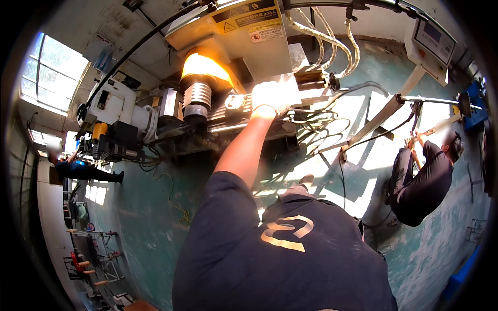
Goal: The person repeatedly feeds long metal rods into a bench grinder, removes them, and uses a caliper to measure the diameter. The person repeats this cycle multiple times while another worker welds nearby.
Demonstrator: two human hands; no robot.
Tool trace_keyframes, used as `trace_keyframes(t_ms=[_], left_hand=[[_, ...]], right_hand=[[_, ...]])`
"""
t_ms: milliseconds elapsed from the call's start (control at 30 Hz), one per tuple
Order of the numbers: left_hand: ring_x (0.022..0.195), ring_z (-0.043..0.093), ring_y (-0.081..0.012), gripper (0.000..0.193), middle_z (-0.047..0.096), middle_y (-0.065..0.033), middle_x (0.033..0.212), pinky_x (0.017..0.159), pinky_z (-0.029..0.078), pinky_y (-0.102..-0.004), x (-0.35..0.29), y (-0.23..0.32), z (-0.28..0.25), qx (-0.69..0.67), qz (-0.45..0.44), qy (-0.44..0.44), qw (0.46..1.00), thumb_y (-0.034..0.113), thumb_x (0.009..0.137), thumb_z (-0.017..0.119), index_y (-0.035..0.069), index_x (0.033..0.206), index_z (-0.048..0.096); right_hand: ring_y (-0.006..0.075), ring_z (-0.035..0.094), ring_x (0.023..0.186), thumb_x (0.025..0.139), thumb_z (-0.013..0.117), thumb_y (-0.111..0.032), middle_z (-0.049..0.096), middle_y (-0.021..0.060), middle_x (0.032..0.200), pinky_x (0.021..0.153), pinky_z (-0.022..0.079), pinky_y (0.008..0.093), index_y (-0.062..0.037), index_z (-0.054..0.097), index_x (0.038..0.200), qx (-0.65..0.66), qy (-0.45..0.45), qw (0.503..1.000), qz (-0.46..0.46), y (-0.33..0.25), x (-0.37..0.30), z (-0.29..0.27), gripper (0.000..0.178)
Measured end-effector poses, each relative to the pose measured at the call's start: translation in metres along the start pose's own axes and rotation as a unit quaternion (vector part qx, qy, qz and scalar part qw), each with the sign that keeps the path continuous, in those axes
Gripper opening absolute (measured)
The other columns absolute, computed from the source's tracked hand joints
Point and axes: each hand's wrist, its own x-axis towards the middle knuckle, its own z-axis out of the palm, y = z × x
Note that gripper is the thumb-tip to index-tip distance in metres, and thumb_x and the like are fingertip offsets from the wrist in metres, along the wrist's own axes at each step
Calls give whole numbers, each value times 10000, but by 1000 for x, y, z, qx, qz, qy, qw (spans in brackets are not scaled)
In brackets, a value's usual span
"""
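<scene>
My left arm stretches up to a metal machine bed [220, 122]. My left hand [270, 96], in a white knitted glove, is over or on that bed, but bright sunlight washes out its fingers. Whether it grips anything cannot be made out. Just left of it lies a small shiny metal piece [235, 102]. Further left stands a ribbed metal cylinder [197, 96] beneath a yellow-orange collar [199, 66] lit by the sun. Above is a pale machine housing [259, 46] with warning labels. My right hand is out of view.
Cables [321, 124] hang in loops right of the bed. A crouching person [425, 179] works at a metal frame [378, 119]; another person [85, 171] stands far left. A control box [430, 44] is at upper right. A thin yellow cord [184, 215] lies on the green floor.
</scene>
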Motion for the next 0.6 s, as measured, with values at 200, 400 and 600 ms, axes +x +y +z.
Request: trace_keyframes(t_ms=[200,400,600], left_hand=[[1102,742,-348,361,792,-163,1128,979,570,-457,-2,2,-3,-1,9,6,1000,394,928,646,116,1077,822],[1074,744,-354,328,791,-176,1086,966,576,-458,-9,11,-16,0,14,-2,1000,330,901,629,107,1038,827],[1040,748,-362,317,791,-180,1051,952,580,-465,-10,13,-18,-4,12,3,1000,319,888,629,97,996,828]], right_hand=[[345,728,1168,885,709,-409,782,180,1192,1030,554,430,-140,831,1156,17,1,1000,8,5,-6,6,401],[340,732,1161,883,711,-404,785,177,1186,1029,555,426,-142,834,1152,28,0,1000,15,10,-11,12,395],[335,735,1154,882,713,-399,788,173,1181,1029,555,422,-144,837,1147,36,-1,999,19,14,-14,16,388]])
